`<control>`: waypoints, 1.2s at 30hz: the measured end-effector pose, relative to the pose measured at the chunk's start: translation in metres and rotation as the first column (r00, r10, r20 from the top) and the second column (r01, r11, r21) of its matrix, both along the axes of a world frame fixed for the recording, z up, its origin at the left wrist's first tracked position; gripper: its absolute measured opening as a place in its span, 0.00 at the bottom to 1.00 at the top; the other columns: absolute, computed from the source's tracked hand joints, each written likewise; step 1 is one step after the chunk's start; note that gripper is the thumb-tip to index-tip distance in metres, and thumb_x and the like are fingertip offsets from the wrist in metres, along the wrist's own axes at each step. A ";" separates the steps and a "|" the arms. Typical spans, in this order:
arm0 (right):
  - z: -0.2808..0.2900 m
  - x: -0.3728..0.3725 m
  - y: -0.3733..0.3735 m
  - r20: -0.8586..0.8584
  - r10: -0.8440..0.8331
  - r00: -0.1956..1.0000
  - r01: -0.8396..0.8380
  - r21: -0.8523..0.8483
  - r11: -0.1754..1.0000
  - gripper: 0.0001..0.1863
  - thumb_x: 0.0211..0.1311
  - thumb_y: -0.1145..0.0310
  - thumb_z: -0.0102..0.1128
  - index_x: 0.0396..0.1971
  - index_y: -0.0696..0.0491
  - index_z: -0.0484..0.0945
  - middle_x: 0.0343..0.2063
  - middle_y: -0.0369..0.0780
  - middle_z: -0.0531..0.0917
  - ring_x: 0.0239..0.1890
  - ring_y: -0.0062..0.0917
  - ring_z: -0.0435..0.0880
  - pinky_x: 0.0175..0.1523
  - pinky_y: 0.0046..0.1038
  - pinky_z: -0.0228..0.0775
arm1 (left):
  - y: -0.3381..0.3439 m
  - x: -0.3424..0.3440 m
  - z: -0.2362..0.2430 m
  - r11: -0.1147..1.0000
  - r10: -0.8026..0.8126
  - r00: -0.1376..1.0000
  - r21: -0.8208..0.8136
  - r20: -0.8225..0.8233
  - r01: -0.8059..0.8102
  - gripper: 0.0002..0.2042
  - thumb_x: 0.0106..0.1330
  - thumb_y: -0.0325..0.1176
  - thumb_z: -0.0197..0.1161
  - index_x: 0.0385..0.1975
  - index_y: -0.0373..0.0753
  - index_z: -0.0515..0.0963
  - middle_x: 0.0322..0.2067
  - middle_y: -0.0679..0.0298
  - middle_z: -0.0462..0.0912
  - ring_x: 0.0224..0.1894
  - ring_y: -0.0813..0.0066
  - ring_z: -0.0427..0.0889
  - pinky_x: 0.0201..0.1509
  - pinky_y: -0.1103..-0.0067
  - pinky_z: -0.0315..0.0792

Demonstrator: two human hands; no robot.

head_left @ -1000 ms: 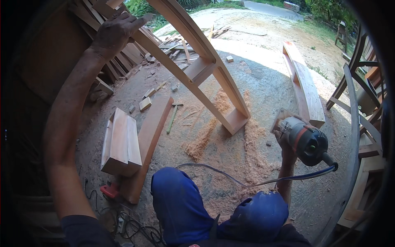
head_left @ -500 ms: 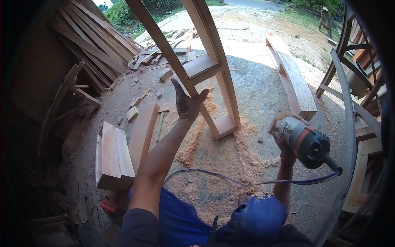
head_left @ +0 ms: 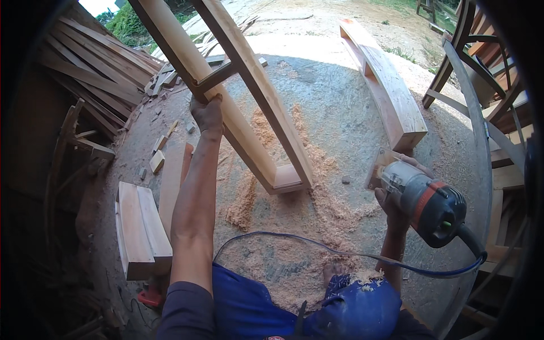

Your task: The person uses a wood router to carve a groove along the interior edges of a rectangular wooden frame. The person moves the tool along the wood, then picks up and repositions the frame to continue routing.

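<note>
An open wooden frame (head_left: 267, 105), with two long rails joined by a crosspiece, stands tilted on its near end among the shavings. My left hand (head_left: 207, 117) is wrapped round its left rail just below the crosspiece. In my right hand (head_left: 391, 205) is a corded router (head_left: 433, 204), its dark body with an orange band, held off to the right of the frame. A pale square base (head_left: 378, 170) shows at the router's front end, turned away from me. The router's bit cannot be made out.
A second wooden frame (head_left: 394, 105) lies at the right. Curved joined pieces (head_left: 139, 226) and a board (head_left: 173, 175) are on the left. The cord (head_left: 317, 245) loops across my lap. Shavings (head_left: 243, 207) cover the floor; planks (head_left: 96, 56) lean far left, curved chair-like frames (head_left: 473, 102) stand right.
The frame has turned, and its upper part has swung left. My left hand has moved left and closed round the rail from an open-fingered touch. The router stays in my right hand.
</note>
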State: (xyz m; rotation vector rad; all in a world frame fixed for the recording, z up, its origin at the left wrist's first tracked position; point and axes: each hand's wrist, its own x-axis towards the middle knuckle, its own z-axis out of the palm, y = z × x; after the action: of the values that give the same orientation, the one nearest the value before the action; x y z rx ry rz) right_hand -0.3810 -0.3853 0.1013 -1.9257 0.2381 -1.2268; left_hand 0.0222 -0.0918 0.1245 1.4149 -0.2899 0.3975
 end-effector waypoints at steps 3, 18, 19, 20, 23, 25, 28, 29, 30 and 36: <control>0.007 0.002 0.003 0.028 0.010 1.000 -0.010 0.022 1.000 0.46 0.38 0.71 0.78 0.63 0.54 0.65 0.58 0.45 0.79 0.61 0.35 0.78 0.71 0.37 0.68 | 0.010 -0.002 -0.015 0.994 -0.096 0.988 -0.056 -0.124 0.089 0.16 0.58 0.17 0.67 0.46 0.36 0.82 0.40 0.64 0.86 0.40 0.76 0.85 0.45 0.77 0.79; 0.046 -0.030 0.001 0.076 0.048 0.996 -0.042 -0.078 0.996 0.52 0.49 0.44 0.83 0.65 0.57 0.62 0.60 0.50 0.77 0.65 0.43 0.78 0.73 0.47 0.66 | -0.079 -0.048 -0.116 0.920 0.203 0.806 0.390 -0.556 0.037 0.14 0.52 0.23 0.70 0.40 0.29 0.83 0.34 0.53 0.88 0.36 0.63 0.88 0.39 0.67 0.82; 0.044 -0.029 0.003 0.085 0.061 0.994 -0.056 -0.062 0.997 0.53 0.49 0.45 0.83 0.65 0.56 0.61 0.60 0.50 0.77 0.65 0.44 0.78 0.73 0.47 0.66 | -0.074 -0.046 -0.127 0.897 0.241 0.801 0.440 -0.547 0.031 0.14 0.52 0.23 0.70 0.40 0.29 0.83 0.34 0.53 0.88 0.36 0.63 0.89 0.39 0.67 0.82; 0.038 -0.026 0.006 0.105 0.072 0.992 -0.069 -0.036 0.997 0.53 0.49 0.45 0.83 0.66 0.56 0.59 0.60 0.50 0.77 0.64 0.45 0.78 0.73 0.49 0.67 | -0.065 -0.042 -0.137 0.872 0.278 0.796 0.489 -0.537 0.025 0.14 0.52 0.23 0.70 0.40 0.30 0.83 0.34 0.53 0.88 0.36 0.63 0.89 0.40 0.67 0.82; 0.031 -0.029 0.009 0.128 0.082 0.988 -0.083 -0.004 0.997 0.55 0.48 0.46 0.84 0.67 0.54 0.57 0.60 0.50 0.76 0.64 0.47 0.78 0.72 0.52 0.68 | -0.064 -0.051 -0.159 0.811 0.329 0.742 0.577 -0.585 0.095 0.17 0.54 0.27 0.69 0.46 0.36 0.85 0.45 0.49 0.90 0.52 0.53 0.89 0.56 0.64 0.80; 0.029 -0.033 0.009 0.116 0.094 0.989 -0.095 0.006 0.995 0.55 0.48 0.47 0.84 0.67 0.53 0.56 0.60 0.50 0.76 0.64 0.46 0.78 0.71 0.51 0.69 | -0.066 -0.068 -0.168 0.787 0.344 0.720 0.603 -0.603 0.129 0.17 0.56 0.27 0.66 0.47 0.36 0.84 0.46 0.49 0.89 0.53 0.53 0.88 0.58 0.63 0.80; 0.033 -0.038 0.007 0.073 0.144 0.987 -0.145 0.003 0.989 0.56 0.47 0.50 0.85 0.68 0.53 0.55 0.61 0.51 0.76 0.63 0.44 0.79 0.71 0.47 0.70 | -0.056 -0.087 -0.168 0.738 0.361 0.717 0.653 -0.597 0.173 0.18 0.58 0.27 0.63 0.50 0.37 0.82 0.49 0.48 0.88 0.55 0.51 0.87 0.60 0.62 0.79; 0.036 -0.040 0.000 0.044 0.173 0.984 -0.173 -0.008 0.985 0.56 0.47 0.51 0.85 0.68 0.53 0.55 0.62 0.51 0.75 0.62 0.43 0.80 0.71 0.46 0.71 | -0.053 -0.090 -0.166 0.711 0.369 0.733 0.682 -0.571 0.173 0.19 0.59 0.27 0.62 0.52 0.37 0.80 0.49 0.48 0.87 0.55 0.50 0.87 0.60 0.62 0.79; 0.038 -0.042 0.002 0.035 0.190 0.981 -0.191 -0.002 0.982 0.55 0.48 0.52 0.85 0.68 0.53 0.56 0.62 0.52 0.75 0.62 0.42 0.80 0.70 0.44 0.72 | -0.048 -0.101 -0.167 0.679 0.381 0.739 0.711 -0.555 0.184 0.19 0.59 0.27 0.62 0.53 0.38 0.79 0.50 0.48 0.87 0.56 0.50 0.86 0.61 0.61 0.79; 0.034 -0.023 0.044 0.219 0.278 0.935 -0.320 0.191 0.928 0.51 0.49 0.65 0.83 0.70 0.57 0.58 0.64 0.55 0.73 0.62 0.39 0.78 0.68 0.40 0.73 | -0.020 -0.156 -0.127 0.399 0.298 0.792 0.823 -0.534 0.405 0.46 0.64 0.31 0.61 0.80 0.31 0.41 0.65 0.43 0.75 0.60 0.47 0.82 0.67 0.60 0.74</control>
State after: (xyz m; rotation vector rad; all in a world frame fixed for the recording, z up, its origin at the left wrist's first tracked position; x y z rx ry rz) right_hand -0.4035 -0.3414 0.1349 -1.5716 -0.0201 -1.1147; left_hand -0.1335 -0.1115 -0.0021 2.5724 0.0330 -0.4445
